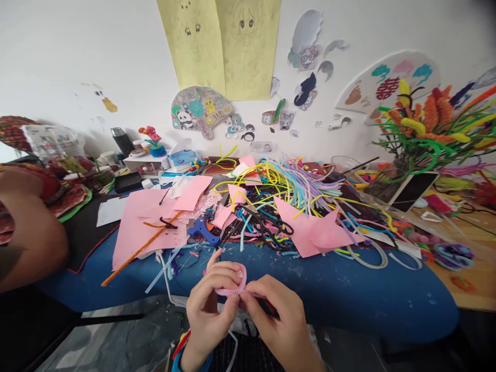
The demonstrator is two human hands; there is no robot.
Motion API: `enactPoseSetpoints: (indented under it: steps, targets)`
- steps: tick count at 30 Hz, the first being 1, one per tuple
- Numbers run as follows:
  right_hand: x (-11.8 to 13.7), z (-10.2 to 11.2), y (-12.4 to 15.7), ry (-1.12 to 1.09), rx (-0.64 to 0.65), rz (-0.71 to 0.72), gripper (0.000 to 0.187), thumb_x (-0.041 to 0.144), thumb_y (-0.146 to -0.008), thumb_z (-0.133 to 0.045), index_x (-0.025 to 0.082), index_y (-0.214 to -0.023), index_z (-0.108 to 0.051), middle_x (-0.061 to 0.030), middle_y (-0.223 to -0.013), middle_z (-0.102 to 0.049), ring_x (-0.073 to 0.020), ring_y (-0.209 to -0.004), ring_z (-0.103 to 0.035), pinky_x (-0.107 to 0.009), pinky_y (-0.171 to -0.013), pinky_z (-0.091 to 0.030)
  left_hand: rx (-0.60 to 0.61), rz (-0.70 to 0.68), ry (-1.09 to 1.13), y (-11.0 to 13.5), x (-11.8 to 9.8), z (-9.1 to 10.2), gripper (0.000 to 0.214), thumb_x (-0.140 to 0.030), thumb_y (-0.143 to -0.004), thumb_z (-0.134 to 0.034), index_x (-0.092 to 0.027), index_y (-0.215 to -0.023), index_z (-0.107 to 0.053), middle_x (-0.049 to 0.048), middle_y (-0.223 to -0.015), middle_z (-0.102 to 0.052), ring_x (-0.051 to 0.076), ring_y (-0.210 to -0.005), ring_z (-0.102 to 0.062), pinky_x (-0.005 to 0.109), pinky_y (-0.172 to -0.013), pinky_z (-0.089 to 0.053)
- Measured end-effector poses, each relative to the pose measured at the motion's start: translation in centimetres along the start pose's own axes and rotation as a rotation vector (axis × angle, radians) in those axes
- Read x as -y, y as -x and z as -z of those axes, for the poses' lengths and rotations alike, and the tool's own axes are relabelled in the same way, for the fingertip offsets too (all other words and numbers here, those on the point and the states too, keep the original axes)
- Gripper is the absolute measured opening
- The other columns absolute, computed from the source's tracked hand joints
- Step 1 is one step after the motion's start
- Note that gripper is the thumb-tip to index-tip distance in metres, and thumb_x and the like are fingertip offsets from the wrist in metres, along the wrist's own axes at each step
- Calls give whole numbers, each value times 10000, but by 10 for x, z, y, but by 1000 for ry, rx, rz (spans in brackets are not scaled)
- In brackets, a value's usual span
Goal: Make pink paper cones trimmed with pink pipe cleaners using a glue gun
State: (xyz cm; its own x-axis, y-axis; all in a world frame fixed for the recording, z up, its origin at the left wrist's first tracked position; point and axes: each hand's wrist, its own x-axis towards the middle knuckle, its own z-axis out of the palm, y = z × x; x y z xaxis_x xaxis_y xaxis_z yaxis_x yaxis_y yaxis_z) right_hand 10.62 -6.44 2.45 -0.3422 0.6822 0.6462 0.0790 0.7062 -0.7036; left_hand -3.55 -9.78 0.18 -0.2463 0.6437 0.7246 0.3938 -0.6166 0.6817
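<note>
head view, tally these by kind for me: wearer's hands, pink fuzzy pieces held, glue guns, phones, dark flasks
Hands: 2 (left hand, right hand)
Pink fuzzy piece: 1
Glue gun: 1
Phone: 1
Dark flask: 1
Total: 6

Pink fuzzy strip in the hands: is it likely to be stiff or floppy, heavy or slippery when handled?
The pink fuzzy strip probably bends easily yet holds some shape, as it curves between the left hand and right hand. Being slender, it looks light. Its fuzzy surface suggests little slipping.
</note>
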Motion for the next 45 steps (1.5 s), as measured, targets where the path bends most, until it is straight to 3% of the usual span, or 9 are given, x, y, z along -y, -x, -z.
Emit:
enactPoseSetpoints:
  steps: [9,17,26,28,31,36,39,41,45]
  targets:
    - [-7,2,0,101,11,141,163,55,-925,-544,176,-926,-653,-45,-748,-722,-163,-654,-647,-250,-608,-515,19,126,54,-3,5,2,35,-208,-838,-683,-231,-818,-699,16,-774,-732,257,-875,-710,588,-1057,-404]
    - [-7,1,-1,138,-14,144,184,66,-931,-533,190,-902,-666,-41,-740,-729,-161,-641,-658,-249,-602,-532,-7,170,48,-2,3,-1,93,-204,-849,-667,-229,-761,-677,6,-741,-704,244,-881,-695,563,-1061,-402]
    - [-11,0,-1,123,-44,98,146,93,-923,-574,183,-878,-681,-49,-748,-715,-165,-647,-657,-256,-610,-536,1,168,-22,-2,3,-2,104,-176,-860,-645,-232,-776,-670,7,-761,-720,256,-929,-704,571,-1097,-356]
    - [-14,1,-2,107,-48,93,151,78,-918,-570,184,-894,-676,-47,-758,-720,-164,-660,-661,-256,-622,-536,42,143,-7,-2,5,0,46,-231,-859,-661,-232,-839,-703,27,-788,-740,279,-948,-708,589,-1096,-356]
    - [-19,3,-5,102,-40,59,154,74,-922,-565,189,-907,-668,-39,-786,-729,-160,-696,-671,-254,-652,-532,129,126,-2,-4,8,2,164,-304,-846,-684,-230,-984,-734,79,-929,-780,318,-1006,-702,620,-1094,-351]
    - [-25,8,-14,69,53,-2,118,150,-945,-577,198,-880,-664,-15,-786,-720,-148,-708,-666,-236,-651,-515,170,202,-24,-10,18,4,198,-136,-879,-626,-264,-965,-751,47,-962,-801,267,-985,-728,599,-1098,-379]
    - [-36,17,-22,43,119,-85,143,235,-975,-541,219,-933,-677,-13,-856,-723,-152,-785,-681,-234,-690,-528,144,242,-35,-13,26,8,185,-136,-868,-641,-261,-928,-765,42,-941,-805,265,-953,-742,592,-1083,-413]
    - [-50,24,-30,166,109,-157,189,250,-991,-492,219,-1002,-678,-37,-952,-729,-181,-899,-688,-282,-796,-540,107,279,-59,-14,32,12,163,-158,-860,-654,-255,-904,-778,46,-921,-807,271,-937,-747,588,-1069,-434]
    - [-89,30,-49,738,197,-275,275,225,-939,-556,121,-1180,-636,-155,-1163,-690,-297,-1110,-637,-426,-932,-507,5,365,-93,-20,40,17,139,-213,-859,-665,-248,-903,-792,68,-984,-803,283,-1005,-728,530,-1034,-489]
